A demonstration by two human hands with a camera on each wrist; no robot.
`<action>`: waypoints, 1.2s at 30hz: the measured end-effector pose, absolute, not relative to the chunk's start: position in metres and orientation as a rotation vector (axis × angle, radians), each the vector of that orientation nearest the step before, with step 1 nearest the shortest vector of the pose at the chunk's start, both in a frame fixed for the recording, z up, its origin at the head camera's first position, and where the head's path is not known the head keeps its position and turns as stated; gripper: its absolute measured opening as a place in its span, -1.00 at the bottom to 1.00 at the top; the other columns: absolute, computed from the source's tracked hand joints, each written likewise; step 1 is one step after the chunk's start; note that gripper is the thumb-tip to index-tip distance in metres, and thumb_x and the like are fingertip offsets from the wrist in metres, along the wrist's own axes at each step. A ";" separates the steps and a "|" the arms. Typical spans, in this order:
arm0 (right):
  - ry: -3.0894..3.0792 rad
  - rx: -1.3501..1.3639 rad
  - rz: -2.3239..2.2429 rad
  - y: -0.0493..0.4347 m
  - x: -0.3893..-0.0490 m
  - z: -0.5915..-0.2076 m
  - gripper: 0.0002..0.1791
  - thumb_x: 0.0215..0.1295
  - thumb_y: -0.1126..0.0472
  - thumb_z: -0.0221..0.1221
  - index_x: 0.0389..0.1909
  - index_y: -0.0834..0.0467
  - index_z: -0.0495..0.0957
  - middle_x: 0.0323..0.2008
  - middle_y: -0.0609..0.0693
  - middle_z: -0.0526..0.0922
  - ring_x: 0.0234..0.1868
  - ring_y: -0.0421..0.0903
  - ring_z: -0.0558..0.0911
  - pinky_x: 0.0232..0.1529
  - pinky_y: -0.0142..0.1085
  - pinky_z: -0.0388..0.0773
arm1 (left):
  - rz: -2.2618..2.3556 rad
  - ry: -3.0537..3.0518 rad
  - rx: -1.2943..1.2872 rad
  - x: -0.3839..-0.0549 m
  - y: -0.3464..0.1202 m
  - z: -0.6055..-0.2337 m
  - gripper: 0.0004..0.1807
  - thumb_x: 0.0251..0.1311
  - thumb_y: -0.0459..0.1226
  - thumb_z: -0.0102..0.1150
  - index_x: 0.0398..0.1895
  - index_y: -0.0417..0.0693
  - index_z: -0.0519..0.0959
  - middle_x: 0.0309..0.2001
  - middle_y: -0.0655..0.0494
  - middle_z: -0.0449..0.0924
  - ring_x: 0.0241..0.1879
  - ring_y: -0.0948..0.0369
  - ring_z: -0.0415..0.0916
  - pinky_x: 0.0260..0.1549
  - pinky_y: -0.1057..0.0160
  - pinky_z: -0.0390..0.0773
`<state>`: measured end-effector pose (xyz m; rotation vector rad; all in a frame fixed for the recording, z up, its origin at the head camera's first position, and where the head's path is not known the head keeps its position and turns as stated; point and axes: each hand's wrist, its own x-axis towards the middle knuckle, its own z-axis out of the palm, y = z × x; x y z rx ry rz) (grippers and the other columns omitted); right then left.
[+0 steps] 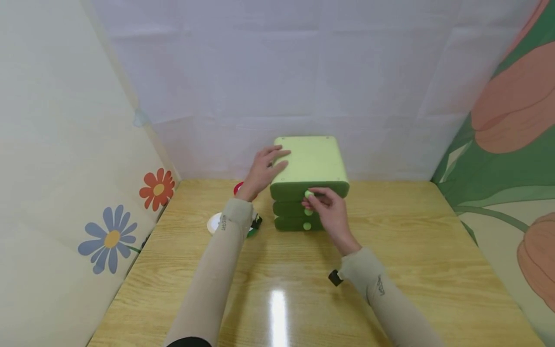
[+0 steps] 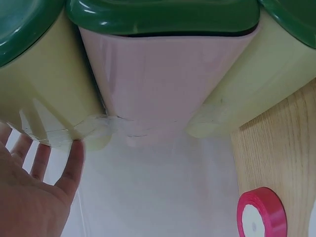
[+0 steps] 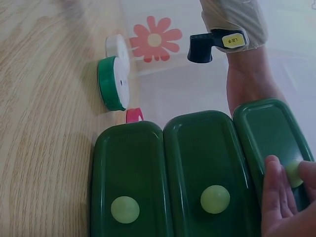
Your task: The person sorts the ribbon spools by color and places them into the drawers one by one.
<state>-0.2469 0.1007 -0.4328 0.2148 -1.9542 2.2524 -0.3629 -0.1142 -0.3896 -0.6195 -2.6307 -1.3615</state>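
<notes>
A small three-tier drawer cabinet (image 1: pixel 310 156) has a pale green top and dark green drawer fronts. My left hand (image 1: pixel 261 174) rests at the left edge of its top, fingers stretched out. In the left wrist view, that hand (image 2: pixel 39 192) lies along the pale tier's side, beside the pink middle tier (image 2: pixel 158 79). With thumb and fingers, my right hand (image 1: pixel 333 214) pinches the round light green knob (image 3: pixel 295 174) of the top drawer (image 3: pixel 269 131). Below it, the middle knob (image 3: pixel 215 199) and bottom knob (image 3: pixel 125 210) are untouched.
Left of the cabinet, partly behind my left forearm, are a pink-red ribbon roll (image 2: pixel 264 213), a green ribbon roll (image 3: pixel 112 84) and a white roll (image 1: pixel 214 223). The wooden table (image 1: pixel 416 250) meets a white cloth backdrop (image 1: pixel 243 72) behind the cabinet.
</notes>
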 end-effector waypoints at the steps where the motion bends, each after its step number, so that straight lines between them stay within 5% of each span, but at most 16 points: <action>1: -1.954 0.215 2.251 0.101 -0.247 -0.433 -0.72 0.46 0.36 0.22 0.13 0.32 0.59 -0.04 0.37 0.72 -0.19 -0.15 0.80 -0.01 -0.22 0.76 | -1.365 -2.630 -0.621 -0.363 -0.114 -0.390 -0.48 0.47 0.17 0.08 0.42 0.38 0.49 0.59 0.28 0.16 0.57 0.12 0.02 0.44 -0.09 0.33; 36: -2.003 0.179 2.245 0.101 -0.229 -0.431 -0.71 0.43 0.37 0.24 0.12 0.34 0.59 -0.07 0.38 0.74 -0.21 -0.11 0.81 -0.02 -0.20 0.76 | -1.376 -2.610 -0.688 -0.364 -0.116 -0.390 -0.48 0.50 0.15 0.05 0.44 0.33 0.48 0.59 0.25 0.15 0.57 0.10 -0.01 0.45 -0.07 0.34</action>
